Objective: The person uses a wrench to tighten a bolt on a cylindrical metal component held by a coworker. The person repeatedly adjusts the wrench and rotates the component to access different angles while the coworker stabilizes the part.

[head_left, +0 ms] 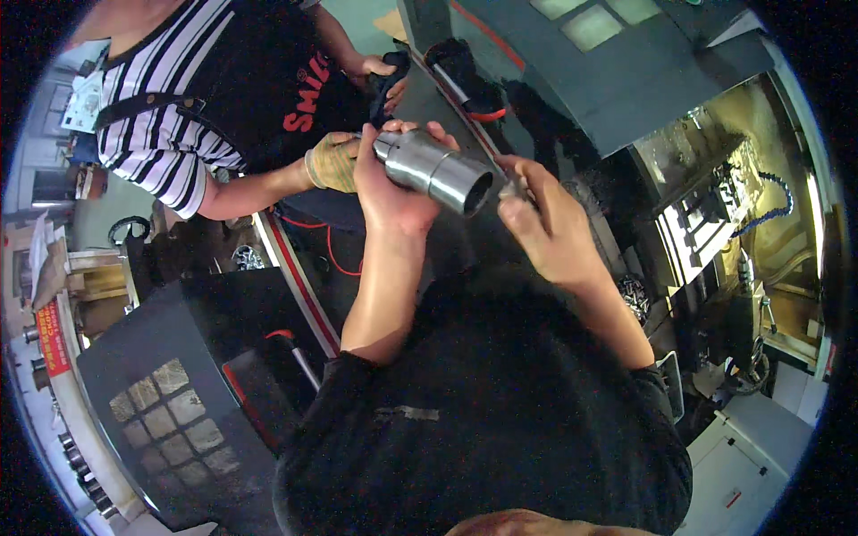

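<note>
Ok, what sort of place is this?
Probably a machine shop: the left hand holds a shiny metal cylinder, an open machine enclosure with a blue hose stands on the right, and apparent metal shavings lie nearby.

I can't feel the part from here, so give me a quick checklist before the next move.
1. Left hand gripping the metal cylinder: ok.
2. Cylinder's open end uncovered: ok.
3. Small item in the right hand identifiable: cannot tell, blurred.
4. Co-worker's gloved hand apart from the left hand: cannot tell, they meet in view.
5. Own hands gloved: not ok, both bare.
</note>
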`<state>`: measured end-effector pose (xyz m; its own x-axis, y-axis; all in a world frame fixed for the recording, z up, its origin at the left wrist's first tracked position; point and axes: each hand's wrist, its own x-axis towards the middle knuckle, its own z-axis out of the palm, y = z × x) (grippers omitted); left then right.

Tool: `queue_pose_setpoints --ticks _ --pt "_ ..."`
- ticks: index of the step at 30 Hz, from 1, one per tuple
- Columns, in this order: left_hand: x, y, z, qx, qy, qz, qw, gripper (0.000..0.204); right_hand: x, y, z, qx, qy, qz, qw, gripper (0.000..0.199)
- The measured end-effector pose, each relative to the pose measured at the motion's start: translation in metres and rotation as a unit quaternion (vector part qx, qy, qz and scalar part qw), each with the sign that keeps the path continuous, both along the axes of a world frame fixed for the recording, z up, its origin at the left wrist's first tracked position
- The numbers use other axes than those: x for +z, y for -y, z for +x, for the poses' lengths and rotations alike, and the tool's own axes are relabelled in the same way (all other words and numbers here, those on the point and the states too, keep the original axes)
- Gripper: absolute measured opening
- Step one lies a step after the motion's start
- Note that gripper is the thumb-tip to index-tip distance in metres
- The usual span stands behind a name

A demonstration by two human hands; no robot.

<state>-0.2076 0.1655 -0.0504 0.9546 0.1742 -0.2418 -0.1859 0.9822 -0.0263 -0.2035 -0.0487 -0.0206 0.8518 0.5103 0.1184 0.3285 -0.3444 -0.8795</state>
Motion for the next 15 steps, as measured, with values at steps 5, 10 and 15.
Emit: queue_pose_setpoints --ticks 5,10,15 --pt "0.010 -0.009 0.000 0.002 0.000 -0.068 0.998 0.029 0.027 0.010 0.001 -0.012 0.216 -0.051 0.975 0.025" --pt "0.015 -0.015 0.003 -0.018 0.014 -0.061 0.998 0.021 0.040 0.006 0.003 -0.008 0.375 -0.112 0.920 0.026" --pt "0.018 -0.019 0.006 -0.043 0.006 -0.037 0.998 0.026 0.046 0.000 0.004 -0.031 0.423 -0.193 0.885 0.025"
